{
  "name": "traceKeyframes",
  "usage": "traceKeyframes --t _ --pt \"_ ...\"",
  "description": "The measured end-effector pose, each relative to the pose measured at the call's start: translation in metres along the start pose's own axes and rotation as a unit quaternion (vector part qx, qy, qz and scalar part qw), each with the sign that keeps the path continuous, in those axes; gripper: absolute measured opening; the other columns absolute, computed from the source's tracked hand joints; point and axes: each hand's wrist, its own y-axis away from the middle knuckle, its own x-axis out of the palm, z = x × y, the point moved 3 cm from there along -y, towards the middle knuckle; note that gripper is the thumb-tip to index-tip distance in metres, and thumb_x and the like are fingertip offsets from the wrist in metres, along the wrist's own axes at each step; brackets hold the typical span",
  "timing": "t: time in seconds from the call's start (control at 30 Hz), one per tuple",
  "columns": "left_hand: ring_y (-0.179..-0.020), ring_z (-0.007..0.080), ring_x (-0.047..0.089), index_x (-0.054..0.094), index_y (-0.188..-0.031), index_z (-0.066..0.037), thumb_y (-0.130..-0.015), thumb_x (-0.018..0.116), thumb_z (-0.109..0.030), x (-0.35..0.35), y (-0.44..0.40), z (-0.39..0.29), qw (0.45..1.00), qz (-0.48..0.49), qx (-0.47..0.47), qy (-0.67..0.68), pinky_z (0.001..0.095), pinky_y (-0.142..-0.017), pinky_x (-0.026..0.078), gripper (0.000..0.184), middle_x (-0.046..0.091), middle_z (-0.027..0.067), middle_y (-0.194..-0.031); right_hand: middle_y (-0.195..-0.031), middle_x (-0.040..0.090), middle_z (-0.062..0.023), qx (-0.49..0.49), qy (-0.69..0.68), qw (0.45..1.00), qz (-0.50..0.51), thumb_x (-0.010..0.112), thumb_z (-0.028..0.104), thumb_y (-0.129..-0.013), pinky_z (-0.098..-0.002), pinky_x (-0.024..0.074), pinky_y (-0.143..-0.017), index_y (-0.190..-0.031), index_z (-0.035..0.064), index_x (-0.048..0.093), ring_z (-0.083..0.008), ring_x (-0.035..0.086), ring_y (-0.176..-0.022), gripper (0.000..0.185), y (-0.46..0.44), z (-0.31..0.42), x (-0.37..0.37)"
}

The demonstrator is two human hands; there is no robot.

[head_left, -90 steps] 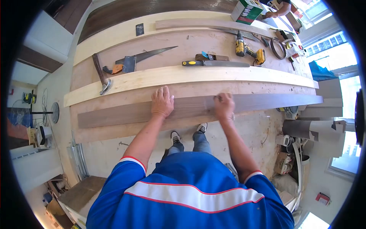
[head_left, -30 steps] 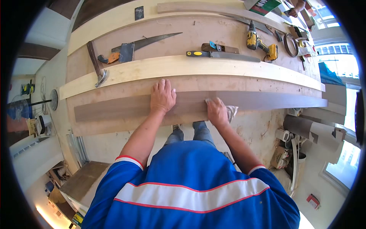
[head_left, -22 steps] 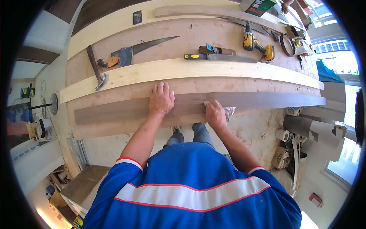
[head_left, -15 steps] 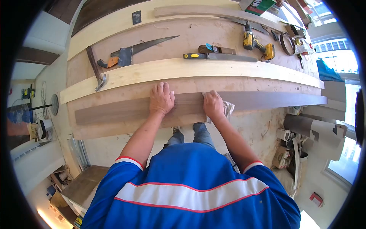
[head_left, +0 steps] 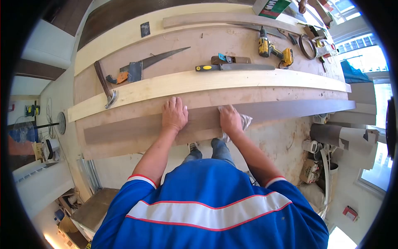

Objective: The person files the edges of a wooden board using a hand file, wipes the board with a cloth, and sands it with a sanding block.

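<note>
A long grey-brown board [head_left: 286,108] lies along the near edge of the workbench. My left hand [head_left: 174,115] rests on it with the fingers spread, holding nothing. Just to the right, my right hand [head_left: 231,119] is closed on a whitish cloth [head_left: 245,121] and presses it against the board. Part of the cloth hangs out beside the hand. Beyond the board lies a pale plank [head_left: 166,88], with a hammer [head_left: 105,85] across its left part and a yellow-black handled file [head_left: 236,67] at its far edge.
On the workbench [head_left: 186,41] lie a saw [head_left: 161,57], a hand plane [head_left: 231,59] and a yellow drill [head_left: 274,49]. A green and white box [head_left: 271,7] stands at the back. Another person's hand [head_left: 302,6] shows at the top right.
My right hand has moved left along the board since the earliest frame, and the cloth now shows beside it. My left hand stays on the board. The view has shifted slightly.
</note>
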Motion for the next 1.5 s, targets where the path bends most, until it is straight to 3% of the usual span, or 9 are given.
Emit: traceKeyframes --t 0.73,0.83,0.9,1.03,1.13,1.3,1.37,1.43,1.5 --pt "-0.114 0.0369 0.054 0.057 -0.132 0.001 -0.092 0.061 -0.032 -0.003 -0.006 -0.002 1.0 -0.006 -0.002 0.0 0.0499 -0.099 0.044 0.052 0.057 0.0188 -0.13 -0.097 0.064 -0.0146 -0.083 -0.043 0.995 0.024 0.059 0.01 -0.088 -0.0451 0.0551 -0.085 -0.102 0.0062 0.069 -0.036 0.065 -0.098 0.018 -0.006 -0.003 -0.011" --pt "-0.113 0.0374 0.054 0.057 -0.131 0.001 -0.091 0.061 -0.031 -0.004 0.0 -0.001 1.0 -0.023 0.001 0.0 0.0504 -0.099 0.043 0.051 0.057 0.0189 -0.129 -0.099 0.067 -0.0134 -0.141 0.031 0.989 0.019 0.06 0.01 -0.088 -0.0434 0.0561 -0.087 -0.107 0.006 0.07 -0.0361 0.066 -0.101 0.022 0.017 -0.06 -0.017" --pt "-0.11 0.0383 0.055 0.059 -0.13 0.0 -0.09 0.062 -0.029 -0.004 0.001 -0.003 0.999 -0.032 -0.003 0.007 0.0514 -0.098 0.044 0.049 0.058 0.0189 -0.128 -0.089 0.065 -0.0117 0.003 0.029 0.999 0.028 0.057 0.009 -0.087 -0.0465 0.0553 -0.086 -0.094 0.0078 0.068 -0.0344 0.066 -0.096 0.013 0.01 -0.078 -0.032" --pt "-0.111 0.0384 0.055 0.059 -0.129 0.001 -0.09 0.062 -0.029 0.0 -0.003 0.0 0.999 -0.033 0.002 0.015 0.0511 -0.098 0.044 0.049 0.058 0.0191 -0.127 -0.089 0.063 -0.0157 -0.163 0.036 0.986 -0.009 0.056 0.007 -0.087 -0.0466 0.0555 -0.076 -0.091 0.0048 0.065 -0.0368 0.064 -0.087 0.01 0.006 -0.014 0.006" --pt "-0.111 0.0383 0.055 0.059 -0.129 0.001 -0.09 0.062 -0.029 0.001 -0.004 -0.001 0.999 -0.045 0.007 0.017 0.0508 -0.098 0.044 0.049 0.058 0.0191 -0.127 -0.089 0.063 -0.0154 -0.126 -0.067 0.99 -0.02 0.056 0.009 -0.087 -0.0453 0.0555 -0.076 -0.091 0.0056 0.066 -0.0354 0.064 -0.085 0.01 0.009 0.032 0.034" --pt "-0.112 0.0383 0.054 0.059 -0.128 0.001 -0.09 0.062 -0.028 -0.005 -0.001 -0.003 0.999 -0.015 -0.01 0.026 0.0506 -0.099 0.043 0.048 0.057 0.0185 -0.127 -0.091 0.064 -0.0143 0.041 0.017 0.999 -0.004 0.057 0.013 -0.088 -0.0431 0.0541 -0.082 -0.094 0.0062 0.068 -0.0328 0.064 -0.089 0.015 -0.012 -0.03 -0.003" --pt "-0.112 0.0381 0.054 0.059 -0.129 0.001 -0.09 0.061 -0.029 0.0 -0.001 -0.001 1.0 -0.023 -0.004 0.02 0.0506 -0.099 0.043 0.049 0.057 0.0182 -0.127 -0.095 0.068 -0.0103 -0.055 0.169 0.983 0.051 0.055 0.014 -0.089 -0.0359 0.0474 -0.1 -0.094 0.0088 0.069 -0.0279 0.062 -0.107 0.016 -0.009 0.006 0.009" --pt "-0.112 0.0379 0.054 0.059 -0.129 0.001 -0.091 0.061 -0.029 0.002 0.001 -0.003 1.0 -0.023 -0.001 0.016 0.0506 -0.099 0.043 0.049 0.057 0.0179 -0.128 -0.094 0.068 -0.0124 -0.241 0.195 0.951 0.017 0.055 0.014 -0.088 -0.0383 0.0515 -0.096 -0.09 0.0082 0.067 -0.0303 0.063 -0.106 0.014 0.004 0.033 0.069" --pt "-0.112 0.0376 0.055 0.059 -0.13 0.0 -0.091 0.061 -0.03 0.002 -0.001 -0.001 1.0 -0.021 -0.005 0.009 0.0506 -0.099 0.043 0.049 0.057 0.0178 -0.128 -0.091 0.068 -0.0139 -0.119 0.083 0.989 0.029 0.056 0.014 -0.089 -0.0407 0.0541 -0.089 -0.087 0.0075 0.066 -0.0316 0.064 -0.102 0.013 -0.006 0.031 0.037"
